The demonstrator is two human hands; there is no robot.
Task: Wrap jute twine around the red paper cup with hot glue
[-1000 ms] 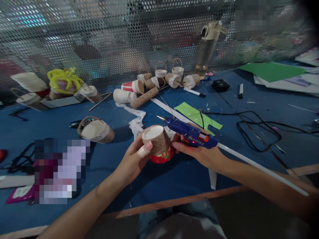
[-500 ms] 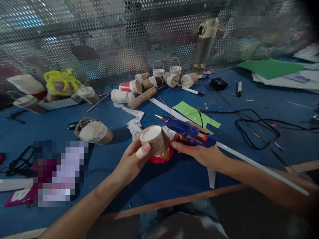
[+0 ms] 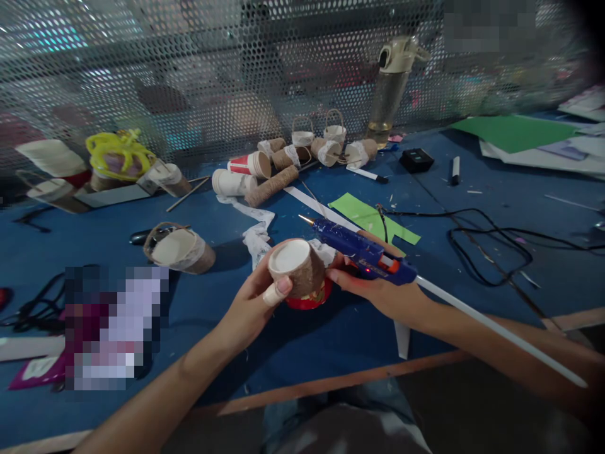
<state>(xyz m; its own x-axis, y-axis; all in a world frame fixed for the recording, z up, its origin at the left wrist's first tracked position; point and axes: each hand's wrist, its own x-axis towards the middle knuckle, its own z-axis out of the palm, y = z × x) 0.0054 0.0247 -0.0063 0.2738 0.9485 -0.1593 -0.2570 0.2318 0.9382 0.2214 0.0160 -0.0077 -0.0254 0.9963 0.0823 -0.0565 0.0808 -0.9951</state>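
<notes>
Cup (image 3: 302, 277), wrapped in brown twine, was held above the surface (image 3: 212, 340) in front of the wearer, its white round end facing up and slightly tilted. A red patterned part (image 3: 309, 298) showed below the twine; whether it belonged to the cup could not be told. The left hand (image 3: 258, 290) had its fingers clamped on the cup, with the thumb, wrapped in a pale band, against its side.

The right hand (image 3: 378, 293) had its fingers closed on a blue glue gun (image 3: 362, 249), partly hidden by it. Their tips came near the cup's three o'clock side, beside white lace (image 3: 324, 252); whether they touched it could not be told. The gun's nozzle pointed toward ten o'clock, above the lace and clear of the cup, and a long glue stick (image 3: 501, 331) ran from its back toward four o'clock.

Seen from the cup, a crumpled lace strip (image 3: 258, 233) lay between ten and eleven o'clock, and a small basket (image 3: 184, 250) tilted at nine. At eleven lay a roll of twine (image 3: 273, 186), touching or very near a stack of white cups (image 3: 234, 183). Light green paper (image 3: 368, 217) lay at two, a water bottle (image 3: 390, 94) stood at one, and a black cable (image 3: 491, 221) looped near three. A yellow bundle (image 3: 118, 154) sat at ten, and a purple packet (image 3: 42, 372) lay at eight.
</notes>
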